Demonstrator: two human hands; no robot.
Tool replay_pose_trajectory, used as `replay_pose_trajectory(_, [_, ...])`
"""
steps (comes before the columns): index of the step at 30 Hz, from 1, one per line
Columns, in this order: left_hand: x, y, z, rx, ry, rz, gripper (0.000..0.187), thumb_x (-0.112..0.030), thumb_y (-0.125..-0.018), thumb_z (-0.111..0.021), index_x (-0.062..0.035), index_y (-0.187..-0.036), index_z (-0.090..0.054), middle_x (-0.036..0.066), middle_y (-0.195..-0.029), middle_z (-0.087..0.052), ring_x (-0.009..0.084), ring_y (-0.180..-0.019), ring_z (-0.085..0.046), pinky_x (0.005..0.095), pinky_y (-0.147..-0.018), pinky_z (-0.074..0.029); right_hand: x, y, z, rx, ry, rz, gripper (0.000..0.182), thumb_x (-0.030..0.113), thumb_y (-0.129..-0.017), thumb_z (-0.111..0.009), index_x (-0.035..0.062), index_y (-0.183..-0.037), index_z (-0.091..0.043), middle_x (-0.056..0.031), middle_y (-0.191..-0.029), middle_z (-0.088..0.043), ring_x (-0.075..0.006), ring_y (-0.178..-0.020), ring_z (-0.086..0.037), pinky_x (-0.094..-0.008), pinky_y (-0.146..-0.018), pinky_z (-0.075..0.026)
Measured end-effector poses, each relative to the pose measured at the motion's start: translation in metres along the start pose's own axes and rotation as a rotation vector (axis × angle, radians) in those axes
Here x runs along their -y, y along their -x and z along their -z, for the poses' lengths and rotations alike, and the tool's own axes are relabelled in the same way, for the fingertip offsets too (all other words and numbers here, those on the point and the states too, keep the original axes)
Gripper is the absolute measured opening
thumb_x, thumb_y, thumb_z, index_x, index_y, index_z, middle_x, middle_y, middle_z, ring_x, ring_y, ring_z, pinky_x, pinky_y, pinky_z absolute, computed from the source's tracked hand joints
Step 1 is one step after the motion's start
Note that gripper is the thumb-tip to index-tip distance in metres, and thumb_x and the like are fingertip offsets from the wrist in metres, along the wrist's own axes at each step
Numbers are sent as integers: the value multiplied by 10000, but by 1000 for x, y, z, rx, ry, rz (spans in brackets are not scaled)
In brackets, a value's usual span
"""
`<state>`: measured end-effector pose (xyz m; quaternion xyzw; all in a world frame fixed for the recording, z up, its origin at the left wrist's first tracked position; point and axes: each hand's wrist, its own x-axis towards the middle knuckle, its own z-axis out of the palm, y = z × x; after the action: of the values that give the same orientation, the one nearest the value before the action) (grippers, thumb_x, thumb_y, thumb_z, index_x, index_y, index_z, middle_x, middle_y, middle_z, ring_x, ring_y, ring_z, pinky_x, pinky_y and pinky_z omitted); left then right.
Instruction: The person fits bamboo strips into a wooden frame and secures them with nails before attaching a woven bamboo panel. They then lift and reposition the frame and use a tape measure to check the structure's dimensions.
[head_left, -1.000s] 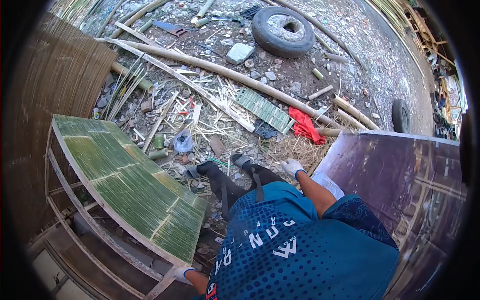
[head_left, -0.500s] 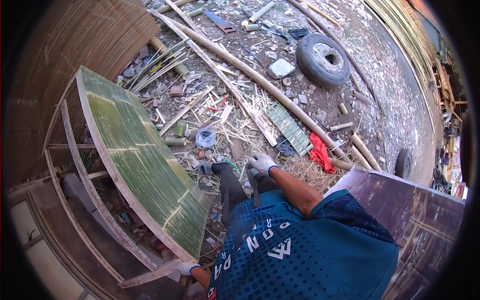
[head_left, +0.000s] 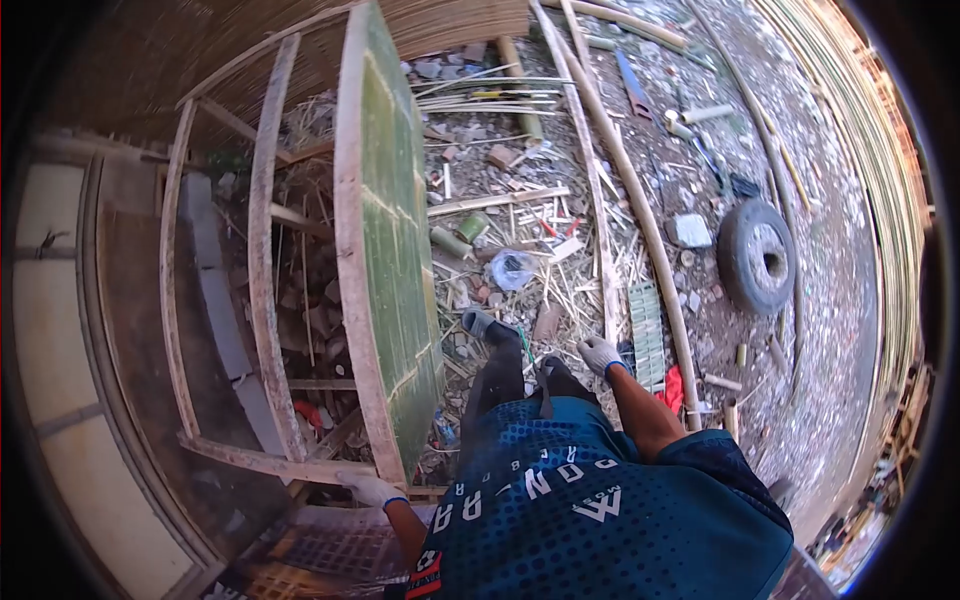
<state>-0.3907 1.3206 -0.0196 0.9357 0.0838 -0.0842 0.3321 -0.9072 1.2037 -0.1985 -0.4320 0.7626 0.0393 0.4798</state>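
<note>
At lower left, my left hand [head_left: 372,489], in a pale work glove, is closed on the bottom rail of a wooden frame [head_left: 265,300]. One face of this frame carries a green split-bamboo panel [head_left: 395,250], now seen nearly edge-on; its bare rails and crosspieces face left. My fingertips are partly hidden by the wood. In a matching glove, my right hand [head_left: 601,356] hangs free over the littered ground, fingers loosely bent and nothing visible in them. It is nearest to a long wooden strip [head_left: 605,270] and a green woven bamboo piece [head_left: 647,335].
Bamboo offcuts and rubble cover the ground, with a plastic bag [head_left: 512,269] ahead of my feet. A long bamboo pole [head_left: 640,200], a handsaw [head_left: 632,85], a tyre [head_left: 757,257] and a red cloth [head_left: 673,389] lie rightward. A wall with pale panels [head_left: 50,300] stands left.
My view has turned left, so the ground items sit further right. The framed bamboo panel has swung more upright and edge-on, still in my left hand. My right hand remains free.
</note>
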Motion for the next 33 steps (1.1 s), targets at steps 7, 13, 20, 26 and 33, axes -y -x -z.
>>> replay_pose_trajectory(7, [-17, 22, 6, 77, 81, 20, 892, -627, -1080, -395, 159, -1499, -422, 379, -1490, -497, 464, -1339, -546, 448, -1153, -414, 84, -62, 15, -43, -61, 62, 495, 444, -993, -583, -14, -1092, -743, -212, -1038, -764, -321, -1058, -726, -410, -923, -539])
replay_pose_trajectory(13, [-12, 26, 3, 12, 185, 8, 883, -629, -1078, -399, 175, -1431, -486, 395, -1434, -541, 491, -1277, -584, 478, -1103, -439, 350, 1, 35, -403, -74, 886, 416, 252, -984, -674, -6, -1307, -620, -259, -1252, -668, -419, -1185, -641, -480, -1037, -496])
replay_pose_trajectory(20, [-22, 33, 10, 64, 204, 16, 742, -543, -1100, -415, 130, -1383, -546, 356, -1303, -635, 455, -1184, -638, 476, -1012, -485, 534, 53, 7, -336, 225, 1490, 364, 176, -914, -727, 47, -1243, -640, -164, -1184, -686, -366, -1118, -640, -500, -1069, -443])
replay_pose_trajectory(26, [-27, 34, 6, -24, 188, 130, 668, -475, -1105, -462, 135, -1359, -556, 309, -1279, -661, 381, -1149, -666, 451, -967, -512, 539, 31, -27, -234, 428, 1598, 118, 179, -886, -705, 88, -961, -722, -84, -879, -708, -295, -980, -668, -511, -1096, -412])
replay_pose_trajectory(33, [-9, 29, 4, 12, 227, 178, 661, -463, -1105, -468, 141, -1364, -546, 289, -1233, -673, 363, -1065, -678, 449, -938, -526, 543, 28, -27, -177, 483, 1595, 94, 143, -869, -647, 95, -893, -725, -94, -845, -700, -328, -864, -647, -529, -1098, -407])
